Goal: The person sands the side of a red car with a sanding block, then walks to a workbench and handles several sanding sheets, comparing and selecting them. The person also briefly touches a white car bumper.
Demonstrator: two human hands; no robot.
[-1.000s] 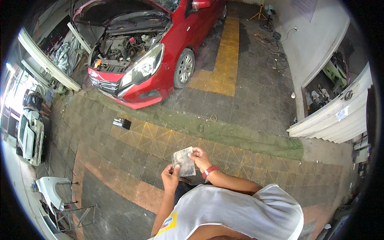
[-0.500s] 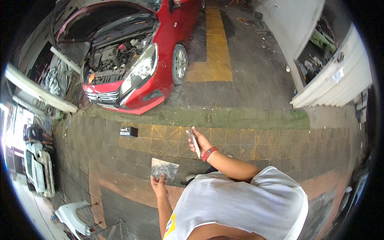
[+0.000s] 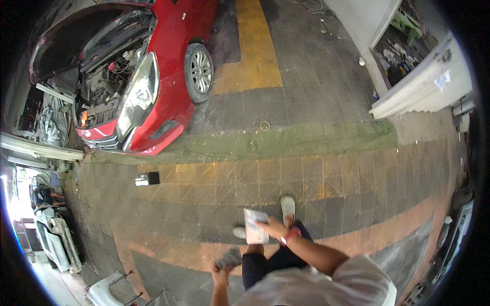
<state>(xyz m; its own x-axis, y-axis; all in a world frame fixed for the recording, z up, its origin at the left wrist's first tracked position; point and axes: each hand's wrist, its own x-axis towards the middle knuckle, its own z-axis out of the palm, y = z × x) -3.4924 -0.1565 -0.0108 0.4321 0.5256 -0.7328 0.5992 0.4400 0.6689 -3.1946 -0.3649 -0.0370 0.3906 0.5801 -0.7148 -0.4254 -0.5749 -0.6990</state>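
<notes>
My right hand, with a red watch on its wrist, grips a flat, pale rectangular piece in front of my legs. Motion blur and size leave its exact kind unclear. Lower and to the left, my left hand is closed on the edge of a dark grey flat sheet, seen at a slant. The two held pieces are apart. Both my feet, in light shoes, show on the floor beyond my hands.
A red car with its hood raised stands at the upper left. A small black box-like battery sits on the tiled floor. A green cloth strip crosses the floor. White car panels lie at the lower left; a corrugated white door stands right.
The view has turned right, and the car shifted left in it. Both hands came lower and nearer my body; the right hand's piece now shows its broad face. My legs and feet came into view.
</notes>
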